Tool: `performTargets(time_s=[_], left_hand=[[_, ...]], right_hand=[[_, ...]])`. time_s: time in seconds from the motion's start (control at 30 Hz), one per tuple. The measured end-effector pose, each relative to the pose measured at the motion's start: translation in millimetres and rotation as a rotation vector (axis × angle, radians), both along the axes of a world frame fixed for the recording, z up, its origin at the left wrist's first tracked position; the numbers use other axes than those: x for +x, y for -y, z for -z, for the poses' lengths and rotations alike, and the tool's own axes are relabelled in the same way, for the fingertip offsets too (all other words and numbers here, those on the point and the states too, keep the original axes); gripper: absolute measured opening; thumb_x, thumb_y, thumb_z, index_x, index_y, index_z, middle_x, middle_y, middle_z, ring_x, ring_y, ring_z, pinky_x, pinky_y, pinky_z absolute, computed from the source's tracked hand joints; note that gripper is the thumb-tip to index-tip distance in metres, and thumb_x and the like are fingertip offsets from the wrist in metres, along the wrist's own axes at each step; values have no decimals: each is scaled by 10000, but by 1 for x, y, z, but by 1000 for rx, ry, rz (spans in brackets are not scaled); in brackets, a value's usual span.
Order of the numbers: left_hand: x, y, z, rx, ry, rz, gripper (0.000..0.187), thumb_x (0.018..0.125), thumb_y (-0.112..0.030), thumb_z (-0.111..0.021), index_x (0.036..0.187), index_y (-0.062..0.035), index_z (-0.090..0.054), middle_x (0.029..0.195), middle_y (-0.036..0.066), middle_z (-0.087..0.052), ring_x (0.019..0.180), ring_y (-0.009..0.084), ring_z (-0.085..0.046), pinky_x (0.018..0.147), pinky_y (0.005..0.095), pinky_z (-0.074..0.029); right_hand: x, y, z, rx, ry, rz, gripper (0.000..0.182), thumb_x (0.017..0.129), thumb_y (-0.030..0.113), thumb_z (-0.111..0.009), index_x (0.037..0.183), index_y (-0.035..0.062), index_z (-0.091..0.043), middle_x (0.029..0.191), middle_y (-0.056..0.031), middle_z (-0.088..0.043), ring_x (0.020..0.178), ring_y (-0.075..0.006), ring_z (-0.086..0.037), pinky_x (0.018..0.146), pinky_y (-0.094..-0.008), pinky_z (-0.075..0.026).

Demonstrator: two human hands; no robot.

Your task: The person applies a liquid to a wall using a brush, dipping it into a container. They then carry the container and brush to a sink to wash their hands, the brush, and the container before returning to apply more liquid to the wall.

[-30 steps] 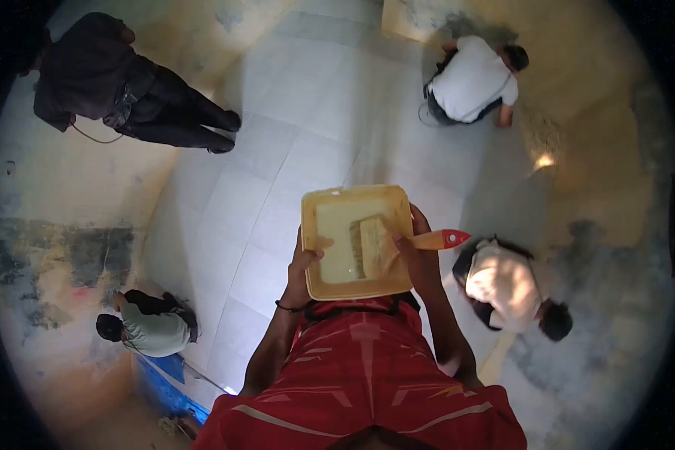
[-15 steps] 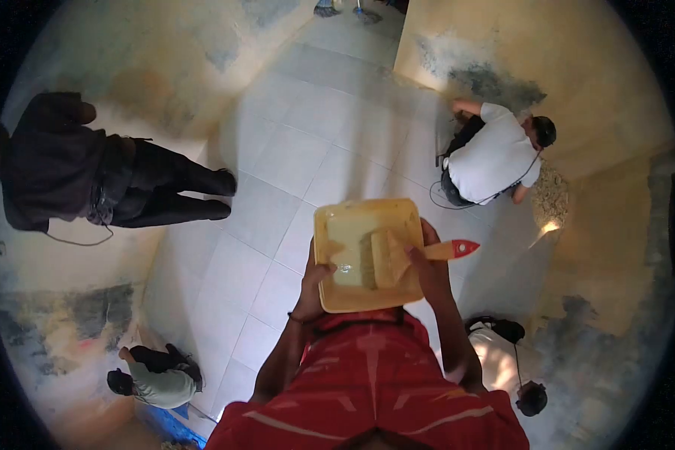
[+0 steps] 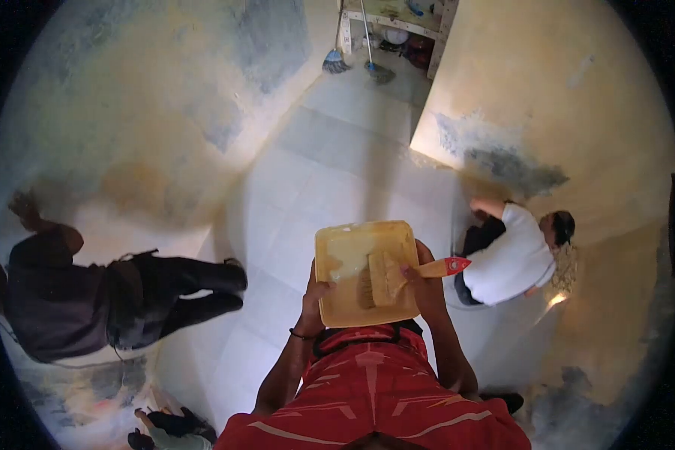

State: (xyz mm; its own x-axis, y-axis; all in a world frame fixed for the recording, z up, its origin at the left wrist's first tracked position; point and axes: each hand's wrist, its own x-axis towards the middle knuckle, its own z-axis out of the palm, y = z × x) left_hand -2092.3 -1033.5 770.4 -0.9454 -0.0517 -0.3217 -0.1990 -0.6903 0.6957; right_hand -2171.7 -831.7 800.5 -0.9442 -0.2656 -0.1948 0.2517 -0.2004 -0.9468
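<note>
A yellow plastic paint tray (image 3: 345,306) is held at waist height, with thin pale paint wetting its inside. My left hand (image 3: 313,304) grips its left side, thumb over the rim. On the opposite side my right hand (image 3: 429,294) supports the tray, its thumb pressing on a wide paintbrush (image 3: 385,279). The brush lies across the tray with its bristles pointing left. Its orange, red-tipped handle sticks out past the right rim. Most fingers of both hands are hidden beneath the tray.
One person in dark clothes (image 3: 60,300) stands at the left wall; another in a white shirt (image 3: 506,259) crouches at the right wall. A third person (image 3: 174,435) is low at bottom left. A broom (image 3: 336,61) and a mop (image 3: 379,71) stand near shelving (image 3: 397,26).
The view has tilted up, showing more of the far end with the shelving. The person on the left has a hand raised at the wall. Both my hands keep their hold.
</note>
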Motion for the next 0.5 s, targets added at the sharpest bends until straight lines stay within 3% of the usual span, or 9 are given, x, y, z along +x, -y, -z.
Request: performTargets(time_s=[0.3,0.5], left_hand=[[-228,80,-2,7,14,-106,747,724,-167,-529,1396,-75,-216,1325,133,-378,1227,261,-392,1011,392,-359],[-357,125,24,64,37,-115,709,748,-152,-497,1397,-81,-221,1323,131,-384,1210,271,-416,982,403,-395]], right_hand=[[-248,92,3,4,-21,-139,543,834,47,-544,1328,-4,-323,1262,-104,-464,1173,-182,-444,988,-314,-356],[-387,133,15,32,-63,-193,561,834,51,-543,1339,-7,-305,1260,-102,-464,1168,-184,-443,993,-317,-350]])
